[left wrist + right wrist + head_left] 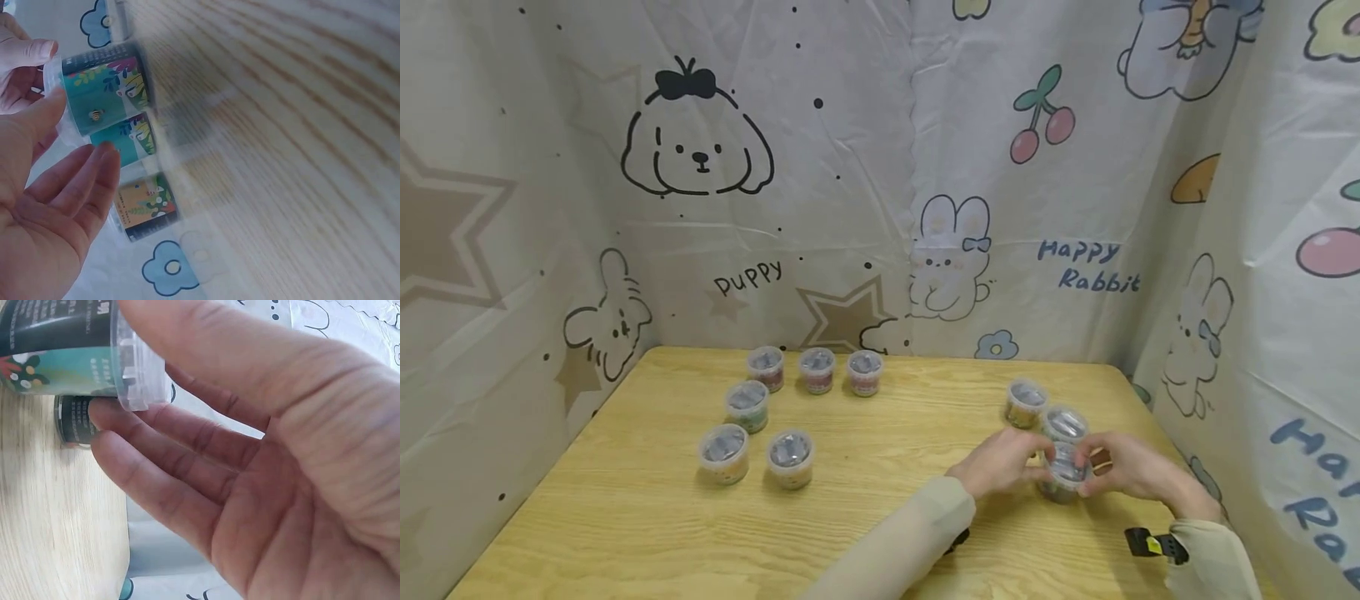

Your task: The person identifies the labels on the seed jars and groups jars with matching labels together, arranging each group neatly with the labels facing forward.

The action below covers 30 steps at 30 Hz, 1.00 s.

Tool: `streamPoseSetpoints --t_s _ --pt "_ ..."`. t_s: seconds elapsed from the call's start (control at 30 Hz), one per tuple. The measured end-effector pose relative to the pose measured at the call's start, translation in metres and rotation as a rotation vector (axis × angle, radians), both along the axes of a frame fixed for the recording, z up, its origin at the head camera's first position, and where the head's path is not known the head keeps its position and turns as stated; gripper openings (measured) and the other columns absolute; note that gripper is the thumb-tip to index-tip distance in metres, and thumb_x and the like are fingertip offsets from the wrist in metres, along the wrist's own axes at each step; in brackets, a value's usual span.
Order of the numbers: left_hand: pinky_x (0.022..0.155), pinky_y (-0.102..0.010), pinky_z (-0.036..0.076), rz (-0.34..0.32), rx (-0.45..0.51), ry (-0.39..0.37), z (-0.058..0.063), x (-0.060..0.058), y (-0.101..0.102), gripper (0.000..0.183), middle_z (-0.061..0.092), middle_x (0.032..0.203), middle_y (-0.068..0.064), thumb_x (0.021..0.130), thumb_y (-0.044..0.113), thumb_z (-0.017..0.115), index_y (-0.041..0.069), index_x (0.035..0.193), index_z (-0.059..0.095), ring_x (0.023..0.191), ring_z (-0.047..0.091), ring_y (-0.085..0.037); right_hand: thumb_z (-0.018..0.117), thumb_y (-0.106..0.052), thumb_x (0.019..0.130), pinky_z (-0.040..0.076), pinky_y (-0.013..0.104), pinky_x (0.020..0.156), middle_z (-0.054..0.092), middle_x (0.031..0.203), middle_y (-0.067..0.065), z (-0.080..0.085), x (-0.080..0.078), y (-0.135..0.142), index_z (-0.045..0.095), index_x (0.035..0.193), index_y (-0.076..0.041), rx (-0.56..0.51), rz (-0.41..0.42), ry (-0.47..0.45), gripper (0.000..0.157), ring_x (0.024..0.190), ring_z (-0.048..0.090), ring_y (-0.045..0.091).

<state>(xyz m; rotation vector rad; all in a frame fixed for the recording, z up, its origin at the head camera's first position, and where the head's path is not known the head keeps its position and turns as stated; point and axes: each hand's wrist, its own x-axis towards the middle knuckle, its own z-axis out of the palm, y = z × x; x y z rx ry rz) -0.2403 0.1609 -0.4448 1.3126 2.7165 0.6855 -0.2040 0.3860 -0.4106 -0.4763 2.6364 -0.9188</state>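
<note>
A small plastic tub with a clear lid and a teal label [1067, 472] stands at the right front of the table between both hands. My left hand [1003, 463] pinches its lid from the left, thumb near the rim. On the opposite side my right hand [1138, 477] grips the lid with thumb and fingers. Close behind is a second teal-labelled tub [128, 139]. An orange-labelled tub [1026, 405] sits farther back. In the right wrist view the dark back of the held tub's label [59, 328] shows, while the thumb's tip is cut off by the frame.
At the back left, three tubs with pinkish contents [817, 372] form a row. A greenish tub [747, 407] and two orange ones, a left one [724, 455] and a right one [791, 460], stand nearer. Printed cloth [865, 167] walls the wooden table [880, 533].
</note>
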Motion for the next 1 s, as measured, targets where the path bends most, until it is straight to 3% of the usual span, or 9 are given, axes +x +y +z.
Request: streamPoseSetpoints --t_s 0.27,0.6,0.83,1.0 --pt "0.074 -0.011 0.045 0.006 0.013 -0.075 0.003 -0.004 -0.006 0.022 0.067 0.107 0.013 0.085 0.035 0.075 0.026 0.101 0.064 0.094 0.060 0.001 0.084 -0.028 0.074 0.052 0.022 0.072 0.064 0.078 -0.007 -0.001 0.002 -0.008 0.062 0.080 -0.011 0.016 0.011 0.070 0.029 0.079 0.057 0.002" --pt "0.081 -0.008 0.045 -0.071 0.105 -0.090 0.007 -0.015 -0.032 0.020 0.069 0.113 0.012 0.086 0.030 0.076 0.022 0.102 0.066 0.102 0.065 -0.002 0.080 -0.034 0.080 0.045 0.021 0.061 0.065 0.077 -0.011 -0.005 0.001 -0.027 0.062 0.078 -0.017 -0.005 0.021 0.148 0.024 0.069 0.054 0.001" --pt "0.079 -0.010 0.048 -0.049 0.150 -0.160 0.012 -0.023 -0.057 0.020 0.068 0.118 0.009 0.087 0.027 0.075 0.020 0.103 0.065 0.103 0.065 -0.004 0.079 -0.036 0.081 0.046 0.022 0.063 0.065 0.077 -0.008 -0.004 -0.009 -0.048 0.063 0.079 -0.017 -0.029 0.020 0.175 0.025 0.069 0.055 0.003" --pt "0.081 -0.013 0.050 -0.024 0.170 -0.207 0.018 -0.028 -0.074 0.018 0.068 0.119 0.006 0.087 0.023 0.076 0.019 0.102 0.066 0.105 0.065 -0.007 0.080 -0.038 0.080 0.047 0.021 0.062 0.063 0.076 -0.010 -0.007 -0.017 -0.061 0.063 0.079 -0.020 -0.020 0.033 0.247 0.025 0.069 0.054 0.002"
